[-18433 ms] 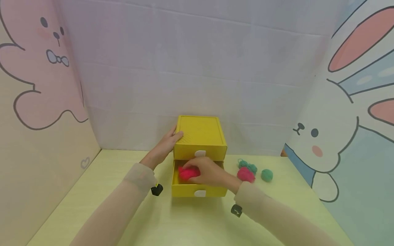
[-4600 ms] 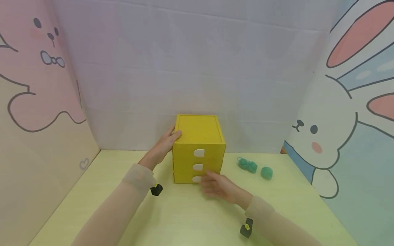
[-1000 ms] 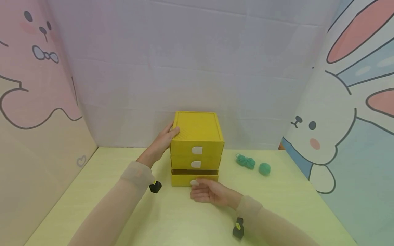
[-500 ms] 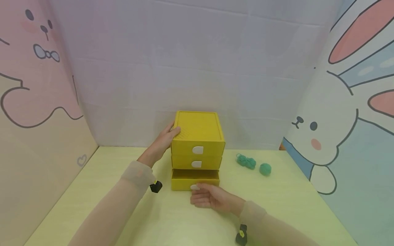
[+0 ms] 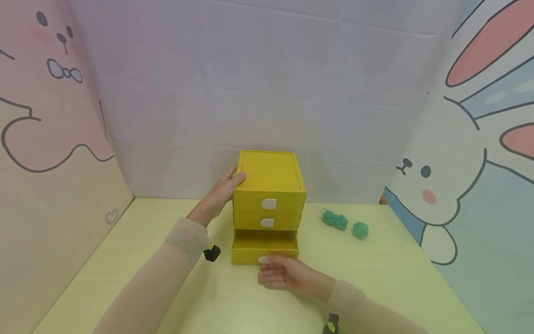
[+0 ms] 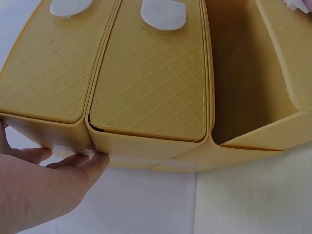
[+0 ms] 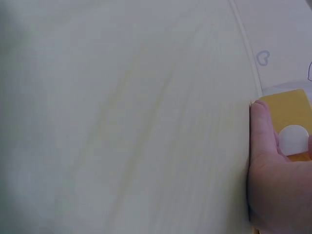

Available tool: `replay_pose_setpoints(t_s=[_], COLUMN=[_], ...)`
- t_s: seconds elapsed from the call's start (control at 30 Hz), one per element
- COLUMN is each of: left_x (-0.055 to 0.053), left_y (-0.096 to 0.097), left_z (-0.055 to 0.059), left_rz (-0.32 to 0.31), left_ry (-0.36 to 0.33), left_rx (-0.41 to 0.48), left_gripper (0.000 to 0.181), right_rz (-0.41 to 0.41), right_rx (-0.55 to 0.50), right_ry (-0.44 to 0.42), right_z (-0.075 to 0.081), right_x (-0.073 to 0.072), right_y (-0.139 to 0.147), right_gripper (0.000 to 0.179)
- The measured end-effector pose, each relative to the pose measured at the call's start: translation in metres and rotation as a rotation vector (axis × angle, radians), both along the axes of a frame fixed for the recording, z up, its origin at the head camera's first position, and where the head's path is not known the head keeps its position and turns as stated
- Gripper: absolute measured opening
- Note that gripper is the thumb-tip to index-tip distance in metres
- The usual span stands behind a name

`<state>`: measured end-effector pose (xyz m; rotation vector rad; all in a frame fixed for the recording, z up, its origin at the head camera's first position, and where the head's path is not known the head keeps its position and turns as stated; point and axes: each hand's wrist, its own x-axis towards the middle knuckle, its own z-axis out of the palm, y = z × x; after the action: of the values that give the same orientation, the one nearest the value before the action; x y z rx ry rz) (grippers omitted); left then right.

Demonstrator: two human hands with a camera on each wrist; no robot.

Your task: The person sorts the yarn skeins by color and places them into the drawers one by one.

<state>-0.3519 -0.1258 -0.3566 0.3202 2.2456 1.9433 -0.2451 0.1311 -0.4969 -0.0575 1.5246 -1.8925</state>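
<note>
Rests the left hand (image 5: 219,192) on the upper left edge of the yellow drawer unit (image 5: 271,171), with thumb over the top panel and fingers laid along the side, apart from the thumb. Pinches the white tab (image 5: 263,260) of the bottom drawer (image 5: 246,256) with the right hand (image 5: 292,276), clamped between thumb and finger, with the other fingers bent just beneath. Has the yellow drawer unit upright on the pale table (image 5: 396,269), near the white back wall (image 5: 267,83), at the middle of the head view. Has the bottom drawer standing out at the front, with inner floor and walls in sight from above. Keeps the top drawer (image 5: 250,202) and middle drawer (image 5: 248,220) flush in the frame, both likewise white-tabbed. Shows, to the right of the unit and well apart from both hands, a teal yarn skein (image 5: 334,220) with a loop at one end, and just beside it a teal yarn ball (image 5: 360,230). Includes side panels with a pink bear (image 5: 33,111) on the left and a white rabbit (image 5: 434,199) on the right. Carries a dark device (image 5: 212,253) under the left cuff.
</note>
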Motion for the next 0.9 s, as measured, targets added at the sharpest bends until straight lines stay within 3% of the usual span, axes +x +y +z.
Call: replay_pose_setpoints(t_s=[0.9], left_x=[0.002], left_y=[0.001], left_z=[0.001], left_rz=[-0.013], left_ry=[0.013], left_rx=[0.014], left_gripper=[0.072], right_rz=[0.016], right_rx=[0.016], right_ry=[0.011], right_z=[-0.001], right_x=[0.033], right_y=[0.001], right_gripper=[0.060])
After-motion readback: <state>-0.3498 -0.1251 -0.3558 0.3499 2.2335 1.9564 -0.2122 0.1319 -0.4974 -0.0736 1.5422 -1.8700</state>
